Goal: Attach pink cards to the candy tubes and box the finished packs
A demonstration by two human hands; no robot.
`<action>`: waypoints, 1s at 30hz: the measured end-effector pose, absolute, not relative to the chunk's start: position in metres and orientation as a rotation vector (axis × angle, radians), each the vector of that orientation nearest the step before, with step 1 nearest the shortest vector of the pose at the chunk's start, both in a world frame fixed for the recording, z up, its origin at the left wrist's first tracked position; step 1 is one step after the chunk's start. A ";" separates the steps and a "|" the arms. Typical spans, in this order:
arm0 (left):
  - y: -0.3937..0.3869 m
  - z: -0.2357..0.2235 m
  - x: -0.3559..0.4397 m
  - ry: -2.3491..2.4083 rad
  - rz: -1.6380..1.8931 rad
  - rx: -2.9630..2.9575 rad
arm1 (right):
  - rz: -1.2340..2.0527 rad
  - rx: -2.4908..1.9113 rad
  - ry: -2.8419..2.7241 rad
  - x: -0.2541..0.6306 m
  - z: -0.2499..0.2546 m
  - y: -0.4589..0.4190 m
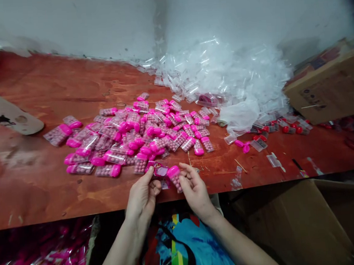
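My right hand [196, 191] pinches a small clear candy container [174, 178] with a bright pink cap and pink balls inside, cap tilted up and to the left. My left hand [143, 193] is closed, thumb and fingers gripping a small printed wrapper [159, 169] in purple and pink with a pale patch. The wrapper and the container are side by side, close together, above the table's front edge. Just beyond my hands lies a loose heap of similar pink-capped containers [116, 132], most of them filled with pink balls.
Empty clear containers [221, 69] are piled against the wall. Red-capped containers [298, 128] lie by a cardboard box [328, 85] at right. A pale board [8, 110] juts in from the left. Pink packages [43, 255] fill a box below left; an open carton [292, 221] stands below right.
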State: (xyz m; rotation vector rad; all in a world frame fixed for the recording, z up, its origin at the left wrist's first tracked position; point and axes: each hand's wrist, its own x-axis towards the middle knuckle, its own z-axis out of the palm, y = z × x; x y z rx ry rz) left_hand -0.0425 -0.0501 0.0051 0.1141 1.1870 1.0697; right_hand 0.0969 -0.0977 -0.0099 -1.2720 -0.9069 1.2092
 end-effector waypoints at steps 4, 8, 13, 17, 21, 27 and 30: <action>-0.055 0.002 -0.038 1.164 1.076 0.170 | 1.208 -1.247 -0.837 0.083 -0.009 -0.102; -0.062 -0.001 -0.037 1.129 1.089 0.231 | 1.292 -1.230 -0.805 0.079 -0.009 -0.105; -0.067 -0.005 -0.037 1.029 1.066 0.251 | 1.406 -1.151 -0.719 0.075 -0.008 -0.107; -0.067 -0.005 -0.039 0.980 1.004 0.300 | 1.369 -1.176 -0.764 0.074 -0.009 -0.105; -0.069 -0.003 -0.039 0.914 0.901 0.310 | 1.271 -1.246 -0.894 0.078 -0.012 -0.107; -0.070 -0.001 -0.036 0.780 0.838 0.226 | 0.921 -1.364 -1.315 0.088 -0.012 -0.115; -0.072 0.001 -0.037 0.759 0.802 0.229 | 1.164 -1.300 -1.076 0.086 -0.008 -0.111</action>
